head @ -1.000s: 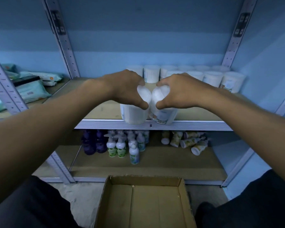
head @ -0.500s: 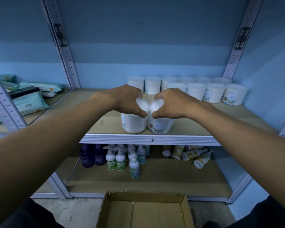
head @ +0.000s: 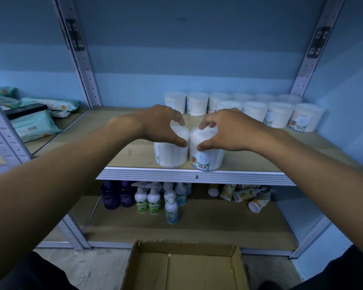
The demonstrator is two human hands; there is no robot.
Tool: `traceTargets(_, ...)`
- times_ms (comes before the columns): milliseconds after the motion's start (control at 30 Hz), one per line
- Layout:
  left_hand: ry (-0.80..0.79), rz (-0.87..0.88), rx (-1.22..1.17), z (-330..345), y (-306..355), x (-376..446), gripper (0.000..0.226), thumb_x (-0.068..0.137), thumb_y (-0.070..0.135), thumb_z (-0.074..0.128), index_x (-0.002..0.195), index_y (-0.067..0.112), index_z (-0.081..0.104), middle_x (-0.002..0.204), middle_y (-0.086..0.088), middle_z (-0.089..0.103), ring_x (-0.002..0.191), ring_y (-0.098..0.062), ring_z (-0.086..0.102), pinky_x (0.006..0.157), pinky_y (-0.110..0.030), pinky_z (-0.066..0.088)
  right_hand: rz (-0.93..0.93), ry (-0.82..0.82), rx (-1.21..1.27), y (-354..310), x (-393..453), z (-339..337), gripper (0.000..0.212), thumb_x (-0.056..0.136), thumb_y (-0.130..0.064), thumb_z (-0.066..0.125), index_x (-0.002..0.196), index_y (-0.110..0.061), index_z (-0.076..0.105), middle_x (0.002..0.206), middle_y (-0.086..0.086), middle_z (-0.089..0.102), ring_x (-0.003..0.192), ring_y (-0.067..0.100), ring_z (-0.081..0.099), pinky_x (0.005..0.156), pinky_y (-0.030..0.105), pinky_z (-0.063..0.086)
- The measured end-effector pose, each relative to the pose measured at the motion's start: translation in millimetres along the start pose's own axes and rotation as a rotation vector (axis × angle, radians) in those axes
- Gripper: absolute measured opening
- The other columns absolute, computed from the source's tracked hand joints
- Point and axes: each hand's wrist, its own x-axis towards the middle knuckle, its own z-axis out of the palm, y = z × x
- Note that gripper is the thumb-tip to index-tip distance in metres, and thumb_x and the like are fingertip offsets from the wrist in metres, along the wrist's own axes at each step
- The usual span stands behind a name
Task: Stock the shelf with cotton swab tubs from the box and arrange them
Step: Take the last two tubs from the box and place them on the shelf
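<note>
Both tubs now stand on the wooden shelf board [head: 122, 151] at its front edge, touching, no longer overhanging. Near: open brown cardboard box [head: 184, 266]. Left hand [head: 161, 126] grips the left translucent cotton swab tub [head: 170, 156] by its lid; right hand [head: 224, 130] pinches the right labelled tub [head: 206, 159]. Far: row of round white tubs [head: 254, 110].

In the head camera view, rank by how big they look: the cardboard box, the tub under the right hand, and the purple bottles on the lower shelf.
1. Cardboard box, though it is nearest the camera.
2. Tub under the right hand.
3. Purple bottles, each looking about as big as the tub; being farther away, that order is unsure.
</note>
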Motion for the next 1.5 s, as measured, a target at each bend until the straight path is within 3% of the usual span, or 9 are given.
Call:
traceTargets(100, -0.018, 0.036, 0.013, -2.4, -1.5, -4.1, 0.055, 0.067, 0.06, 0.079, 0.116, 0.04, 0.063, 0.126, 0.016, 0.057, 0.103, -0.006, 0.049, 0.085, -0.026, 0.039, -0.039, 0.015, -0.044, -1.2, -7.0, 3.1, 0.048, 0.069, -0.051, 0.083, 0.112, -0.04, 0.066, 0.112, -0.011, 0.061, 0.109, 0.009, 0.047, 0.087, 0.038, 0.049)
traceTargets(233, 0.006, 0.067, 0.0, 0.5, -3.1, -6.3, 0.044, 0.071, 0.043, 0.083, 0.112, 0.038, 0.068, 0.116, 0.016, 0.063, 0.094, -0.004, 0.053, 0.078, -0.023, 0.039, -0.033, 0.065, -0.1, -4.0, -9.7, 9.5, 0.04, 0.075, -0.035, 0.081, 0.112, -0.041, 0.066, 0.113, -0.009, 0.063, 0.108, 0.016, 0.053, 0.082, 0.036, 0.05)
traceTargets(600, 0.078, 0.081, -0.008, 8.0, -9.3, 2.5, 0.044, 0.072, 0.038, 0.085, 0.113, 0.033, 0.072, 0.115, 0.012, 0.067, 0.089, -0.005, 0.052, 0.077, -0.022, 0.038, -0.013, 0.113, -0.139, -6.4, 0.5, 15.6, 0.042, 0.075, -0.033, 0.084, 0.114, -0.037, 0.069, 0.115, -0.001, 0.064, 0.11, 0.026, 0.056, 0.081, 0.037, 0.05)
traceTargets(833, 0.073, 0.066, 0.014, 9.0, -15.1, 22.3, 0.044, 0.074, 0.037, 0.084, 0.115, 0.032, 0.071, 0.116, 0.01, 0.069, 0.087, -0.005, 0.053, 0.08, -0.023, 0.042, -0.018, 0.145, -0.169, -4.7, 24.3, 20.2, 0.041, 0.076, -0.029, 0.083, 0.114, -0.033, 0.069, 0.113, 0.001, 0.065, 0.109, 0.028, 0.057, 0.072, 0.031, 0.038)
traceTargets(967, 0.094, 0.047, 0.02, 10.2, -19.5, 35.2, 0.042, 0.074, 0.037, 0.084, 0.114, 0.032, 0.072, 0.113, 0.011, 0.069, 0.081, -0.003, 0.05, 0.076, -0.022, 0.039, -0.008, 0.158, -0.178, -2.8, 39.3, 22.5, 0.039, 0.075, -0.028, 0.083, 0.112, -0.032, 0.07, 0.114, 0.002, 0.066, 0.108, 0.029, 0.058, 0.075, 0.032, 0.043)
traceTargets(1267, 0.109, -0.001, -0.019, 12.5, -28.6, 66.6, 0.043, 0.075, 0.035, 0.083, 0.116, 0.03, 0.071, 0.117, 0.009, 0.068, 0.091, -0.007, 0.048, 0.085, -0.027, 0.046, 0.016, 0.192, -0.183, 7.5, 74.9, 29.7, 0.04, 0.077, -0.026, 0.081, 0.115, -0.032, 0.07, 0.115, 0.002, 0.068, 0.108, 0.029, 0.061, 0.077, 0.032, 0.046)
traceTargets(1400, 0.11, -0.027, -0.003, 11.9, -31.7, 81.0, 0.044, 0.076, 0.036, 0.082, 0.118, 0.031, 0.07, 0.119, 0.009, 0.062, 0.094, -0.005, 0.045, 0.079, -0.023, 0.038, 0.014, 0.195, -0.195, 12.2, 92.2, 32.8, 0.038, 0.08, -0.025, 0.079, 0.116, -0.032, 0.068, 0.119, 0.003, 0.066, 0.113, 0.028, 0.057, 0.081, 0.033, 0.046)
traceTargets(1500, 0.099, -0.057, -0.016, 10.4, -32.2, 91.6, 0.045, 0.075, 0.036, 0.083, 0.119, 0.031, 0.07, 0.121, 0.008, 0.065, 0.101, -0.009, 0.053, 0.08, -0.022, 0.038, 0.032, 0.176, -0.201, 15.6, 103.5, 34.1, 0.039, 0.083, -0.026, 0.076, 0.12, -0.033, 0.065, 0.125, 0.002, 0.06, 0.118, 0.027, 0.053, 0.088, 0.034, 0.044)
